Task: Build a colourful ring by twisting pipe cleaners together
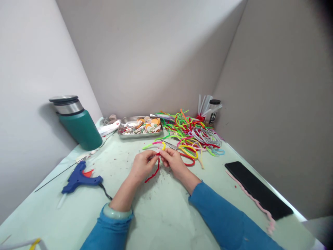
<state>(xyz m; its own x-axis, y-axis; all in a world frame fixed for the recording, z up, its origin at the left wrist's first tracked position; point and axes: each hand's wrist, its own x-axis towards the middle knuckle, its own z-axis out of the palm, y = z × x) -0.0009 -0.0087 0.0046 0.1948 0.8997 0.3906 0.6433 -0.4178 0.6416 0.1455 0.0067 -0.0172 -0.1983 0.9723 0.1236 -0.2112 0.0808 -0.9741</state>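
Between the fingertips of both hands, at the middle of the table, is a red pipe cleaner (pixel 158 170) whose loose end hangs down toward me. My left hand (pixel 143 164) pinches it from the left, thumb and forefinger together. From the right, my right hand (pixel 173 162) pinches it at nearly the same spot. Just beyond the fingers a curved green, pink and yellow pipe cleaner (pixel 153 144) shows; whether it joins the red one I cannot tell. Scissors with yellow and red handles (pixel 191 152) lie beside my right hand, partly hidden by it.
A blue glue gun (pixel 80 178) lies left, near a green bottle (pixel 80 128). Behind my hands stand a metal tray (pixel 137 135) of small pieces and a heap of coloured pipe cleaners (pixel 184 125). A black phone (pixel 257 189) and a pink fuzzy strip (pixel 249 195) lie right.
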